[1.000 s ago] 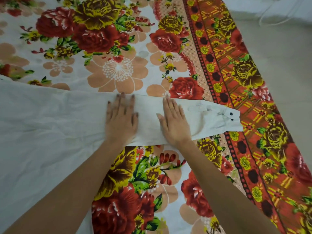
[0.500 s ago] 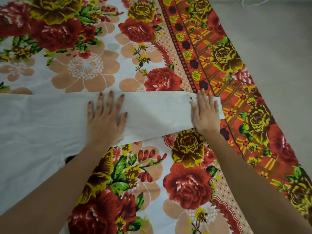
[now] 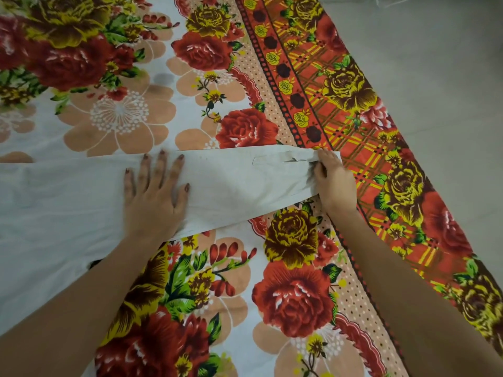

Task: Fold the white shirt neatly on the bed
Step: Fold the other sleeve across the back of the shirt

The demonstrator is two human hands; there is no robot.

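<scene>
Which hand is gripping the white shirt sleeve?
The right hand, fingers curled round the cuff end of the long white cloth shirt sleeve; the left hand only presses flat, fingers straight.

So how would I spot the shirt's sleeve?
On the flowered bedsheet, the white shirt lies at left. Its sleeve is the narrow band stretching right, left hand flat on it, right hand gripping its end; everything around is patterned.

Soft, even indoor light, no glare, faint shadows; slight motion blur on the left hand (image 3: 152, 198); wide-angle bending toward edges.
</scene>
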